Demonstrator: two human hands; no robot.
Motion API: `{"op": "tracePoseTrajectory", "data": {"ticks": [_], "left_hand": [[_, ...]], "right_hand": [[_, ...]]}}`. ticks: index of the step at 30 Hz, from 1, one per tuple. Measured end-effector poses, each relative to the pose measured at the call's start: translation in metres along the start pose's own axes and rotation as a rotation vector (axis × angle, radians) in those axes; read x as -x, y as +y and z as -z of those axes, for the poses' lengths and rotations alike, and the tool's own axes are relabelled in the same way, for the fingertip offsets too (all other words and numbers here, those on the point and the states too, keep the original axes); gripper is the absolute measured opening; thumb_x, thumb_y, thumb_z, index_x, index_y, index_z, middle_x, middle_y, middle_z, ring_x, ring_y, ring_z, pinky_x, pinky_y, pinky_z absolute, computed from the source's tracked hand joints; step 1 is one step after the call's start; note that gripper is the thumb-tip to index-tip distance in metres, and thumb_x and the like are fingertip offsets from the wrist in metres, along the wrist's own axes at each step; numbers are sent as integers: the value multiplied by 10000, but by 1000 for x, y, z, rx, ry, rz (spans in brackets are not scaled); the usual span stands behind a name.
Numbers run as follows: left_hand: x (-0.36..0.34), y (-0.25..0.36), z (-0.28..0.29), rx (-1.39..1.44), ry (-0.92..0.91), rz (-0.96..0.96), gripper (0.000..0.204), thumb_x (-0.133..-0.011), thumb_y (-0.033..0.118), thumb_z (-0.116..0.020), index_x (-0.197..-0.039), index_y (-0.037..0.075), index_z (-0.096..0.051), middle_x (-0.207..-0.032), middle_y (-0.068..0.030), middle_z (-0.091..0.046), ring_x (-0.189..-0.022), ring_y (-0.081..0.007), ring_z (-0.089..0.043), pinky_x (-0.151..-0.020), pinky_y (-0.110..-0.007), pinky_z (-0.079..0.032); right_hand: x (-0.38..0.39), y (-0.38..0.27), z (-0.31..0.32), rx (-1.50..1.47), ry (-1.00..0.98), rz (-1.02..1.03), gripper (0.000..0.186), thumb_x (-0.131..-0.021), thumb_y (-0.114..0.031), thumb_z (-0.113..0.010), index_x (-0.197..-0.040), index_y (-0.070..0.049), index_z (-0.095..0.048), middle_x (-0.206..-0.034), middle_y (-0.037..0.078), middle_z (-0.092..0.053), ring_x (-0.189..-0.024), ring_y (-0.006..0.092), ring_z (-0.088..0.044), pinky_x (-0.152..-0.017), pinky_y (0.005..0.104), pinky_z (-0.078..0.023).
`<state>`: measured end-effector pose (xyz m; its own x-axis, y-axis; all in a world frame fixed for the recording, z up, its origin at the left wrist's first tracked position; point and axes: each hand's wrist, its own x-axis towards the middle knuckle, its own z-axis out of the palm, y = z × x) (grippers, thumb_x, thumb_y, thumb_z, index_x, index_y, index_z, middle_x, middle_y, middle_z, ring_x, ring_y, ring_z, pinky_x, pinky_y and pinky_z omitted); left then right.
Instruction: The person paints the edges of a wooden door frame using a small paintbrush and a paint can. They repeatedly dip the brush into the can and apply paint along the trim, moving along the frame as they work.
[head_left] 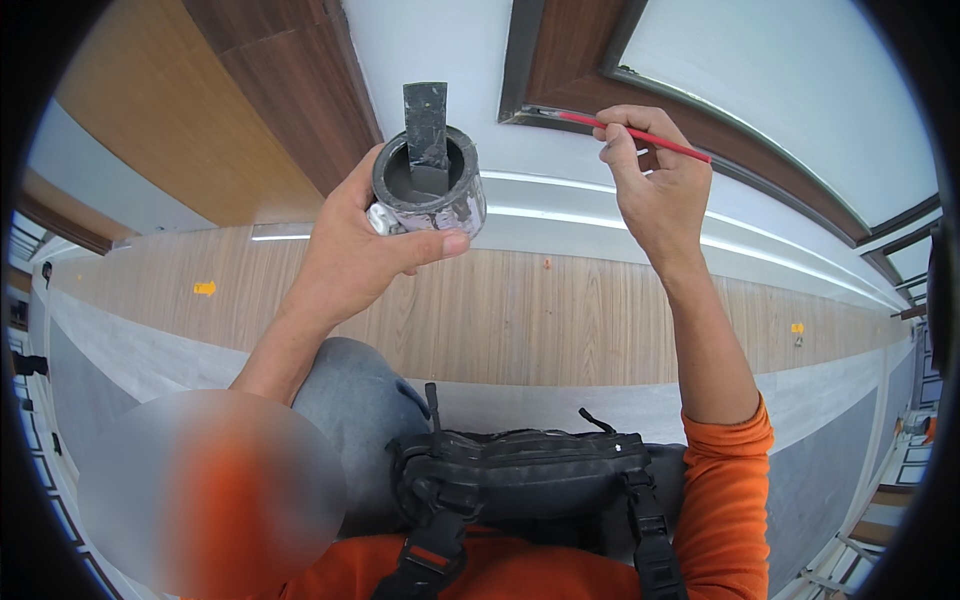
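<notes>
My left hand [345,240] is wrapped round a small paint can [462,212], its outside smeared and its rim coated dark grey. Dark grey paint [400,187] is inside, and a flat dark strip [427,115] stands up out of it. In my right hand [660,190] is a thin paintbrush with a red handle [685,151], pinched between thumb and fingers. The brush tip lies at the lower left corner of a brown panel frame [560,70], along its dark grey edge trim [518,60]. Whether the bristles touch the trim, I cannot tell.
A white wall [430,40] surrounds the frame, with a pale skirting ledge [560,205] below. Brown and tan panels [150,110] stand at the left. Wood-look flooring [500,310] carries yellow arrow markers [205,288]. A black bag [520,475] rests across my lap.
</notes>
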<state>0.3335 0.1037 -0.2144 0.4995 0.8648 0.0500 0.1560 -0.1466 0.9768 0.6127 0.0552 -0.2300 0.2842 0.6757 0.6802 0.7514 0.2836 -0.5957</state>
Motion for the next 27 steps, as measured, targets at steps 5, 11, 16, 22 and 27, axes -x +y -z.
{"op": "tracePoseTrajectory", "data": {"ticks": [5, 11, 16, 22, 27], "left_hand": [[0, 2, -2, 7, -2, -1, 639, -741, 185, -933, -1292, 54, -637, -1038, -63, -721, -809, -117, -690, -573, -250, -541], [-1, 1, 2, 29, -20, 44, 683, -730, 173, -944, -1323, 40, -632, -1109, -47, -732, -980, -126, -690, -781, -288, -576], [-3, -7, 3, -41, -63, -49, 745, -723, 182, -949, -1382, 66, -623, -1241, -80, -723, -1193, -193, -645, -1078, -353, -469], [-3, -7, -3, -222, -165, -65, 789, -719, 221, -949, -1413, 96, -595, -1256, -129, -729, -1193, -271, -679, -1052, -369, -496], [-1, -1, -8, -210, -208, -42, 829, -700, 179, -960, -1434, 68, -590, -1227, -94, -725, -1209, -217, -662, -1076, -379, -479]], "right_hand": [[1, 4, -5, -32, -28, -46, 123, -977, -129, -680, -1038, -89, -778, -912, 15, -780, -770, 92, -708, -618, 236, -525], [-1, 2, 5, -261, -8, -127, 164, -1021, -144, -648, -1076, -22, -742, -885, 71, -760, -760, 118, -706, -612, 240, -536], [-21, -46, 39, -558, -52, -83, 163, -1055, -133, -623, -1080, 4, -709, -864, 108, -740, -752, 146, -700, -566, 244, -545], [-15, -86, 50, -494, -269, -90, 149, -1051, -140, -643, -1036, -7, -707, -820, 52, -714, -721, 88, -662, -569, 198, -491], [-11, -100, 48, -361, -377, -65, 85, -993, -87, -659, -981, -19, -710, -816, 9, -699, -701, 61, -631, -578, 207, -447]]}}
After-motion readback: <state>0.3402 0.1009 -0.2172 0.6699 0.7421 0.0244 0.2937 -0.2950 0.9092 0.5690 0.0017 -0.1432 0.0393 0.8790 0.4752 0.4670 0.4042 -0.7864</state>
